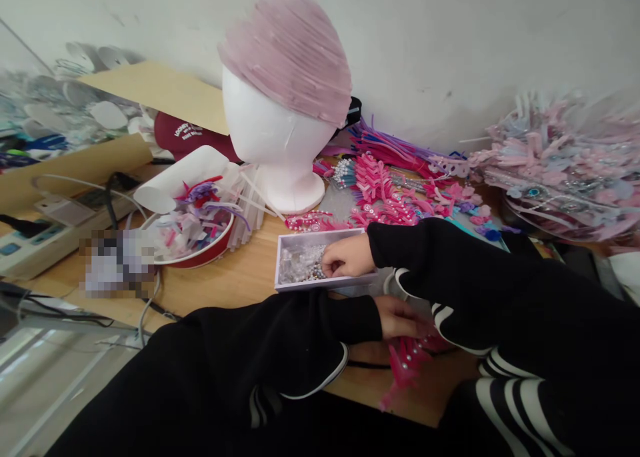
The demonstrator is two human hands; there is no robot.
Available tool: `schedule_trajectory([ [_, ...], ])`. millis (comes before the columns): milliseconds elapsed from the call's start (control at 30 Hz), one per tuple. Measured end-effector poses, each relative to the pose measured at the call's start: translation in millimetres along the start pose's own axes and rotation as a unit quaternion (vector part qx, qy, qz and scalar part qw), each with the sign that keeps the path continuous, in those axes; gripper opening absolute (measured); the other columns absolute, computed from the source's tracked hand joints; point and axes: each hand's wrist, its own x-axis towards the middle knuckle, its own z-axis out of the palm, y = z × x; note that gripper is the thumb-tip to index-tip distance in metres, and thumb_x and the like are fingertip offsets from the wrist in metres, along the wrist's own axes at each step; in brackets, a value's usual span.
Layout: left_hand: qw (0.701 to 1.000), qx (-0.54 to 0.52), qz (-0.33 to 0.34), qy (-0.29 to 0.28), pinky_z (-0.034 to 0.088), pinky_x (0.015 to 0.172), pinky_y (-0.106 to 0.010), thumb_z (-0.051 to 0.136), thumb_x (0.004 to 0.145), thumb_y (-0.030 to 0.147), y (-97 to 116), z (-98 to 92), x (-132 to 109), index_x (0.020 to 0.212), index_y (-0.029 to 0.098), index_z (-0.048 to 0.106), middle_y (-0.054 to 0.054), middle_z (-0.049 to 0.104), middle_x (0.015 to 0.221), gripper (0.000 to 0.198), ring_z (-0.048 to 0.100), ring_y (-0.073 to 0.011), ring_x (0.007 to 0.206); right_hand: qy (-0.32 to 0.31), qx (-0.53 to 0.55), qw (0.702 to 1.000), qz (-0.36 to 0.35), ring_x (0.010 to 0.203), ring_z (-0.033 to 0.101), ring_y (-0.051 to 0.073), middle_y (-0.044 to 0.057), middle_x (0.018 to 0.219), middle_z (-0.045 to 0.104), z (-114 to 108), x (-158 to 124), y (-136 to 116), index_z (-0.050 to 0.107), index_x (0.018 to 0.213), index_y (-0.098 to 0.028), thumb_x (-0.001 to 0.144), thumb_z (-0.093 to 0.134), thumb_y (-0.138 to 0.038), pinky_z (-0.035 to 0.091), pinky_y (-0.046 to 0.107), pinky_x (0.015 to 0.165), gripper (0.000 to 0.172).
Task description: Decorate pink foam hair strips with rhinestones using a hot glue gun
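Note:
My right hand [347, 256] reaches into a shallow white box [320, 285], fingers bent and pinched together among small clear and silvery beads [300, 262]. Whatever lies between the fingertips is too small to make out. Below the right sleeve, my left hand [403, 318] holds a pink pipe-cleaner piece [406, 364] dotted with white pearl beads, low over the front of the table. The right forearm crosses above and hides part of the left fingers and of the piece.
A white foam head [275, 130] with a pink cap stands behind the box. Pink pipe-cleaner pieces [375, 184] lie right of it. A red-rimmed bowl [200, 257] of scraps and a power strip [65, 230] are left. A pale pink heap [560, 170] fills the far right.

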Motion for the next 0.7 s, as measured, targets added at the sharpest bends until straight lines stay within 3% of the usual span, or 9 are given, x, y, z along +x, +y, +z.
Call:
schedule_trajectory([
  [167, 0.999, -0.015, 0.033, 0.030, 0.042, 0.076, -0.024, 0.055, 0.068, 0.024, 10, -0.4, -4, 0.092, 0.016, 0.064, -0.002, 0.063, 0.084, 0.027, 0.055, -0.0126, 0.078, 0.013, 0.057, 0.998, 0.014, 0.058, 0.049, 0.007, 0.002, 0.071, 0.061, -6, -4, 0, 0.061, 0.084, -0.008, 0.076, 0.048, -0.019, 0.038, 0.018, 0.057, 0.020],
  [267, 0.998, -0.032, 0.034, 0.050, 0.042, 0.073, -0.023, 0.053, 0.069, 0.021, 16, -2.6, -6, 0.093, 0.015, 0.064, -0.002, 0.063, 0.082, 0.026, 0.055, -0.0107, 0.072, 0.093, 0.091, 0.991, 0.016, 0.059, 0.049, 0.006, 0.002, 0.069, 0.060, -15, -13, -1, 0.061, 0.079, -0.008, 0.074, 0.050, -0.017, 0.038, 0.018, 0.059, 0.015],
  [367, 0.996, -0.038, 0.031, 0.079, 0.042, 0.072, -0.022, 0.054, 0.069, 0.023, 21, -6.3, -5, 0.094, 0.015, 0.064, -0.002, 0.064, 0.082, 0.028, 0.055, -0.0099, 0.071, 0.190, 0.196, 0.962, 0.029, 0.054, 0.046, 0.005, -0.003, 0.060, 0.056, -23, -25, 3, 0.058, 0.073, -0.010, 0.072, 0.052, -0.016, 0.038, 0.018, 0.056, 0.008],
  [467, 0.991, -0.049, 0.064, 0.102, 0.041, 0.076, -0.022, 0.057, 0.068, 0.022, 23, -11.7, -2, 0.091, 0.013, 0.064, -0.004, 0.064, 0.086, 0.026, 0.055, -0.0109, 0.076, 0.256, 0.390, 0.884, 0.039, 0.043, 0.041, 0.004, -0.006, 0.048, 0.048, -26, -41, 12, 0.053, 0.069, -0.011, 0.073, 0.051, -0.016, 0.035, 0.017, 0.046, 0.007],
  [567, 0.989, -0.065, 0.044, 0.128, 0.042, 0.071, -0.024, 0.059, 0.065, 0.019, 25, -20.5, 4, 0.091, 0.011, 0.063, -0.005, 0.064, 0.081, 0.028, 0.057, -0.0114, 0.070, 0.313, 0.573, 0.757, 0.022, 0.042, 0.043, 0.003, -0.005, 0.049, 0.049, -21, -59, 21, 0.049, 0.065, -0.012, 0.074, 0.048, -0.013, 0.036, 0.015, 0.042, 0.010],
  [700, 0.978, -0.118, 0.022, 0.170, 0.042, 0.056, -0.021, 0.057, 0.066, 0.019, 34, -35.5, 8, 0.102, 0.013, 0.056, -0.003, 0.062, 0.075, 0.036, 0.055, -0.0087, 0.056, 0.373, 0.694, 0.615, 0.033, 0.045, 0.047, 0.004, -0.001, 0.056, 0.054, -3, -88, 31, 0.049, 0.064, -0.012, 0.078, 0.042, -0.010, 0.042, 0.014, 0.044, 0.016],
])
